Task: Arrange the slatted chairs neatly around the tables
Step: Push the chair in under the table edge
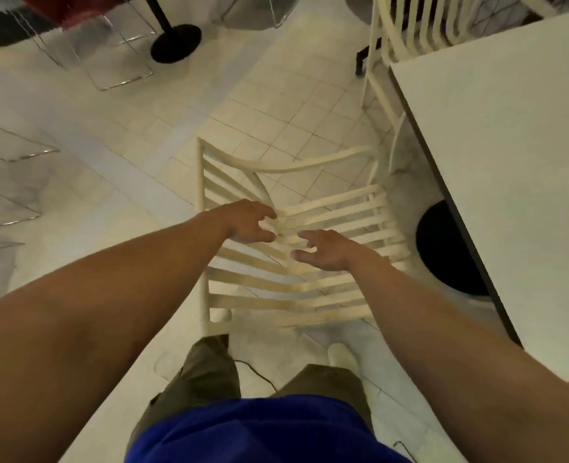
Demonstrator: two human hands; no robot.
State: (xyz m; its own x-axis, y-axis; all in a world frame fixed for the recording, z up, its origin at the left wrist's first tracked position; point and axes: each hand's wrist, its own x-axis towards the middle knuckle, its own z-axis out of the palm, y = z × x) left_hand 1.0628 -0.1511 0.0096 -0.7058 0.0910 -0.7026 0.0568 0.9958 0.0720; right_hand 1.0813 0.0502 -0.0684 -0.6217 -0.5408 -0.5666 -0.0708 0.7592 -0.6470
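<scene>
The slatted chair [259, 302] stands just beside the table [510, 162], at your feet. Your left hand [248, 225] apparently pinches a slat (blurred); right hand [326, 252] fingers spread, empty. Rigid, likely light: grip frame rail, not slats.

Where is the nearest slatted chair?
Centre of head view: slatted chair on the floor beneath the left hand and right hand, left of the white table.

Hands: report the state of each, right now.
Left hand: fingers curled round a slat of the slatted chair.
Right hand: open, fingers loosely curled over the slats, gripping nothing.
</scene>
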